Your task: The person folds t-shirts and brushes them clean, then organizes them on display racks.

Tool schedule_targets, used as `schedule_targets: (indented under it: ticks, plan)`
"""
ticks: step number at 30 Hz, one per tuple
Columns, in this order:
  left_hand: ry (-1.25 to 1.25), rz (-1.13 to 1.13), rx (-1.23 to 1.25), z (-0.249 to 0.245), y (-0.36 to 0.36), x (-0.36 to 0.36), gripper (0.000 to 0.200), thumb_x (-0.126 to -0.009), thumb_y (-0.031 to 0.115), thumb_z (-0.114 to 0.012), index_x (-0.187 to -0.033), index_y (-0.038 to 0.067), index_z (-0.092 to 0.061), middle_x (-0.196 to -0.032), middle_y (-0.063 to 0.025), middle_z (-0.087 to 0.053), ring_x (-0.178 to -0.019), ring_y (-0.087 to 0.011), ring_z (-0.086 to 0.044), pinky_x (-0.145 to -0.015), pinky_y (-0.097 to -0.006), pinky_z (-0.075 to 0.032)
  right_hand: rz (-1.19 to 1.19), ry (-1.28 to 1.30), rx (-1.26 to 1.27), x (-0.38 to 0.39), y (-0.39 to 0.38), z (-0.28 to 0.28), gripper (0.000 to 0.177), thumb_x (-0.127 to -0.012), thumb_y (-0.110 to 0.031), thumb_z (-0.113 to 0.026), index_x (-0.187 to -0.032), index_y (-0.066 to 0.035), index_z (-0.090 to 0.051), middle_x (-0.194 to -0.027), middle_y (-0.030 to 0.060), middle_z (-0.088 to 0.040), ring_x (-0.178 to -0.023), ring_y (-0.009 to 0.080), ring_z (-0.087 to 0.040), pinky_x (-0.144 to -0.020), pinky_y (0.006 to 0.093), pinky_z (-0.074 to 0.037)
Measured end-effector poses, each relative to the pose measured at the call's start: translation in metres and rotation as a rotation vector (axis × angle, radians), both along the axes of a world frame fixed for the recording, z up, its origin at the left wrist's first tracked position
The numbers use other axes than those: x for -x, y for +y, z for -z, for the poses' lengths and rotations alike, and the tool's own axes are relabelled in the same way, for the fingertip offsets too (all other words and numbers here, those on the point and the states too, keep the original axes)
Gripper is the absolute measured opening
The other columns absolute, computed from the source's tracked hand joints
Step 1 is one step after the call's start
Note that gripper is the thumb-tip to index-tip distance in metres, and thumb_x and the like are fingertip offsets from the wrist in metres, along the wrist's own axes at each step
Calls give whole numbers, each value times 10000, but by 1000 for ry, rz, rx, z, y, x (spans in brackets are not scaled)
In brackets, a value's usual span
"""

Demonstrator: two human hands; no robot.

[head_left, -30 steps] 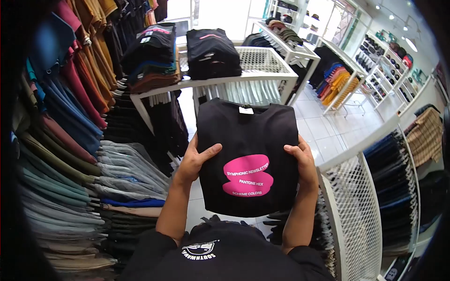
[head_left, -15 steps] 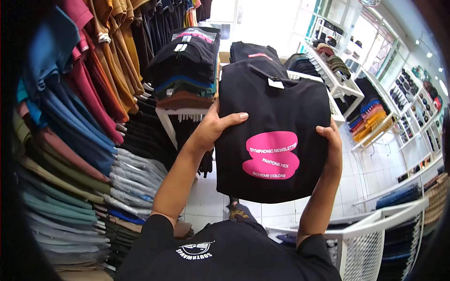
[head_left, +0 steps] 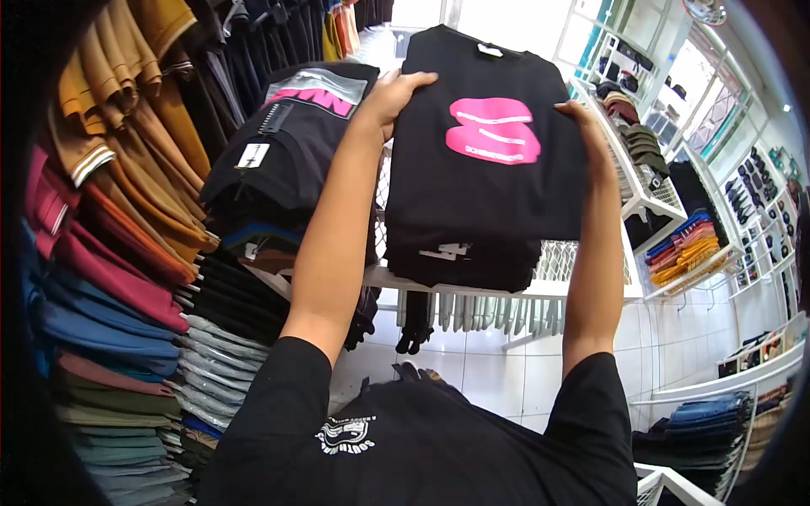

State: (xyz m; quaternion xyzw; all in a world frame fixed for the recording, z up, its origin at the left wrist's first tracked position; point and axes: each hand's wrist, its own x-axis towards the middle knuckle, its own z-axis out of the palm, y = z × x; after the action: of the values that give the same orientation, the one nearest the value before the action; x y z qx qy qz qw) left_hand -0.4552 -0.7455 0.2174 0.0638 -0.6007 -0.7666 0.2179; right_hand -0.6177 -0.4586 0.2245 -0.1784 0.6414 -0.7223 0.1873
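Both my arms reach forward around a folded black shirt (head_left: 489,194) with a pink printed patch on its front. My left hand (head_left: 396,97) grips its upper left edge, thumb lying on top. At the opposite edge, my right hand (head_left: 588,135) has its thumb over the cloth, the other fingers hidden. The shirt lies over a pile of dark folded clothes (head_left: 464,261) on a white rack (head_left: 591,282). Left of it stands another stack of black shirts (head_left: 291,160), with a white tag and a pink print on top.
Brown, maroon and blue garments (head_left: 110,312) hang and pile along the left. A white shelf (head_left: 662,198) with caps and colored folded clothes stands at the right. Folded jeans (head_left: 709,422) fill a rack at the lower right. Pale tiled floor (head_left: 489,379) shows below the white rack.
Both my hands have moved forward with the black shirt, which is now over the pile on the white rack. The view has shifted closer to the stacks.
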Motion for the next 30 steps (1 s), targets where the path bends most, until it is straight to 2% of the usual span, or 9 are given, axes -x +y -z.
schedule_targets:
  ticks: [2, 5, 9, 12, 15, 20, 24, 26, 30]
  plan:
    - [-75, -170, 90, 45, 9, 6, 695, -851, 265, -786, -1366, -85, -475, -1135, -190, -682, -937, -269, -718, -752, -381, -621, -34, -4, -149, 18, -19, 39, 226, -887, -280, -677, -984, -76, -696, -897, 58, -695, -809, 164, -665, -750, 334, -547]
    - [-168, -367, 483, 109, 18, -8, 981, -860, 328, -806, -1561, -88, -258, -1493, -267, -459, -1337, -304, -523, -1088, -371, -448, -133, -117, -110, 11, -22, 98, 383, -920, -295, -688, -1196, -32, -652, -1085, 94, -710, -933, 180, -677, -849, 322, -543]
    - [-24, -242, 248, 108, 51, -64, 925, -900, 306, -783, -1553, -96, -266, -1508, -256, -453, -1334, -301, -523, -1111, -382, -425, -116, -41, 31, -32, 9, 105, 533, -953, -281, -680, -1365, 30, -547, -1255, 131, -657, -1054, 170, -658, -933, 305, -515]
    - [-16, -291, 491, 117, 59, -83, 857, -941, 263, -749, -1567, -63, -262, -1524, -224, -451, -1260, -240, -571, -935, -332, -547, -69, 52, -26, -62, 23, 108, 558, -985, -226, -667, -1434, 47, -479, -1305, 136, -618, -1119, 164, -630, -959, 303, -506]
    - [-92, -185, 268, 68, 81, -108, 751, -986, 199, -691, -1591, 33, -278, -1558, -176, -429, -1100, -118, -625, -457, -180, -468, -90, 119, 117, -75, 22, 106, 544, -1011, -173, -651, -1460, 47, -435, -1321, 149, -601, -1149, 164, -610, -980, 303, -498]
    - [-198, -196, 326, 78, 79, -118, 605, -1010, 160, -652, -1546, 76, -384, -1406, -139, -570, -752, 21, -573, -431, -141, -378, -47, 160, 20, -78, 23, 125, 573, -1022, -185, -649, -1479, 54, -399, -1335, 153, -587, -1191, 177, -579, -1011, 290, -472]
    - [-136, -155, 177, 82, 87, -125, 553, -1023, 144, -629, -1527, 74, -413, -1298, -80, -628, -686, 34, -518, -421, -148, -295, -7, 112, 127, -91, 26, 126, 513, -1029, -171, -646, -1453, 27, -434, -1265, 154, -633, -1097, 151, -631, -932, 269, -521]
    - [-168, -210, 217, 74, 85, -131, 515, -1035, 174, -627, -1508, 88, -443, -1011, -10, -700, -601, 39, -479, -419, -156, -273, -6, 102, 131, -103, 26, 107, 520, -1030, -147, -642, -1464, 25, -414, -1242, 152, -647, -1055, 143, -653, -899, 260, -539]
    - [-165, -137, 188, 80, 82, -135, 498, -1036, 193, -631, -1493, 87, -465, -1009, -26, -712, -578, 35, -465, -418, -159, -274, 6, 132, 133, -93, 23, 119, 549, -1031, -133, -634, -1485, 33, -373, -1265, 171, -632, -1107, 166, -643, -933, 285, -540]
